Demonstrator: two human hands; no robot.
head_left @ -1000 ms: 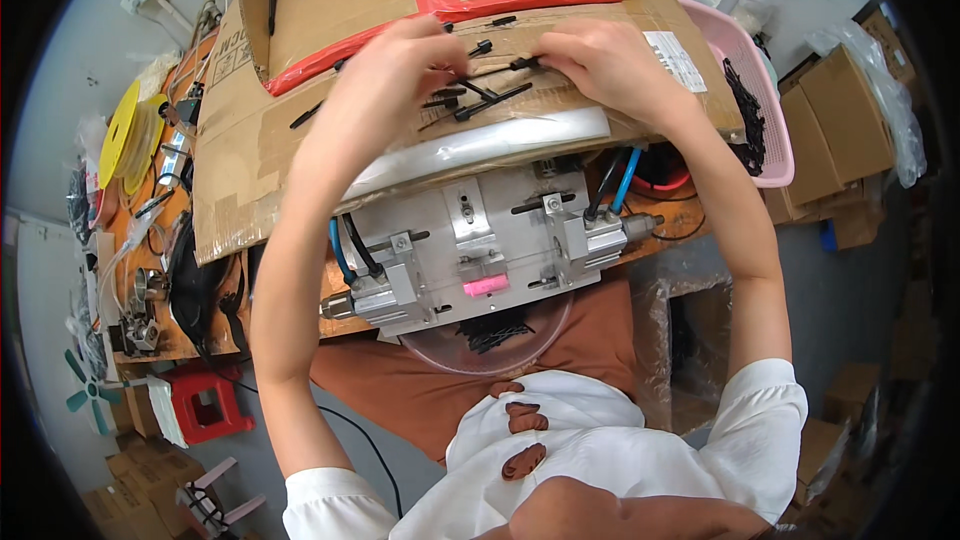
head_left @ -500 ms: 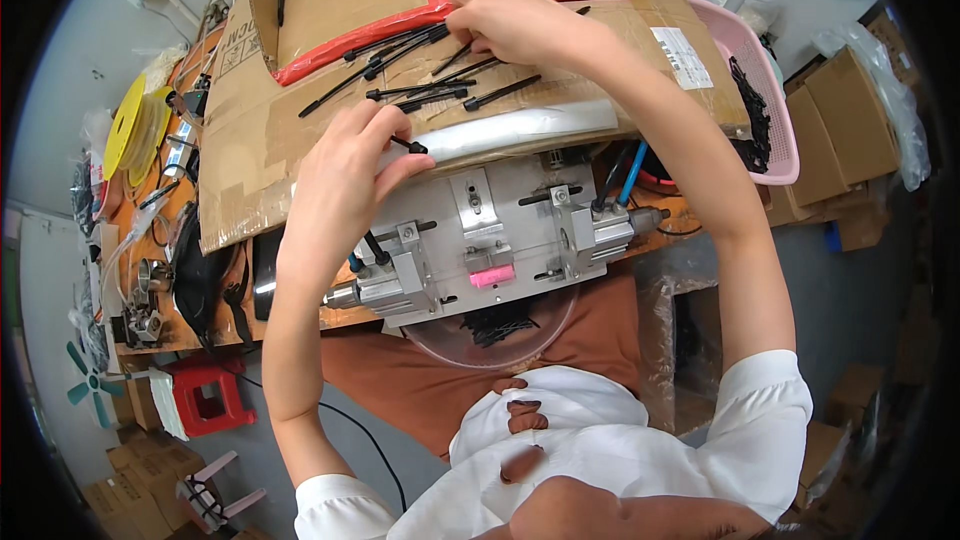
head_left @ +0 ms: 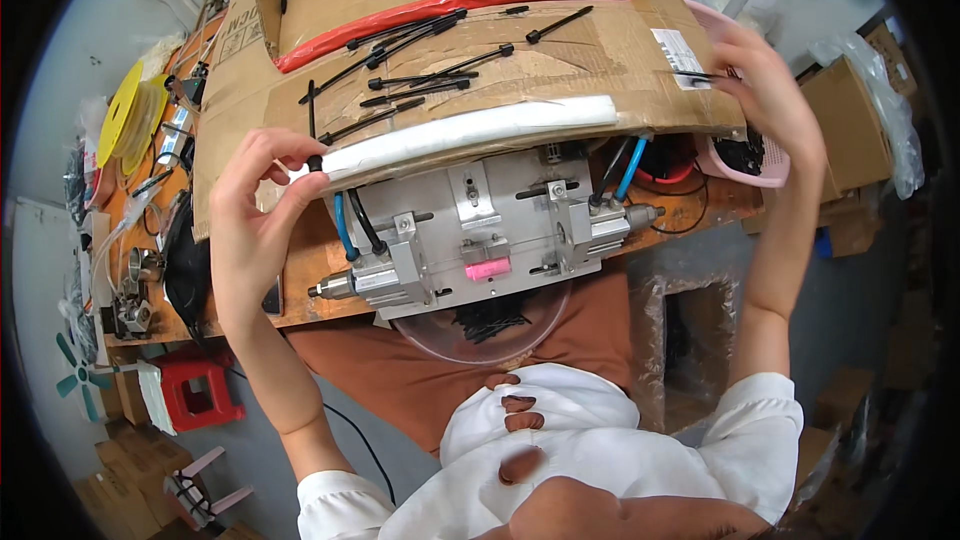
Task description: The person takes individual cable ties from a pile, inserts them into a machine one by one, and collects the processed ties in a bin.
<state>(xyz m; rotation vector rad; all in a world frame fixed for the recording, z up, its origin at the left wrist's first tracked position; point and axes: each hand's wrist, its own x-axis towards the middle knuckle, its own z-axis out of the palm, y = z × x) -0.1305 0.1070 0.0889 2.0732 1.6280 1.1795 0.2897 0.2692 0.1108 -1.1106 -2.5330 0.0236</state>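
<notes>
Cable ties (head_left: 420, 90) on cardboard sheet (head_left: 560, 50); metal fixture (head_left: 480, 230) before it; basket (head_left: 745, 155) right of the sheet; tape rolls (head_left: 125, 115) far left; stool (head_left: 195, 395) below the bench.

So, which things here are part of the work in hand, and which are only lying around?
In the work:
- left hand, pinching a black tie at its head
- right hand, holding a thin black piece over the pink basket
- loose black ties on the cardboard sheet
- metal fixture below

Lying about:
- yellow tape rolls
- red stool
- cardboard boxes
</notes>
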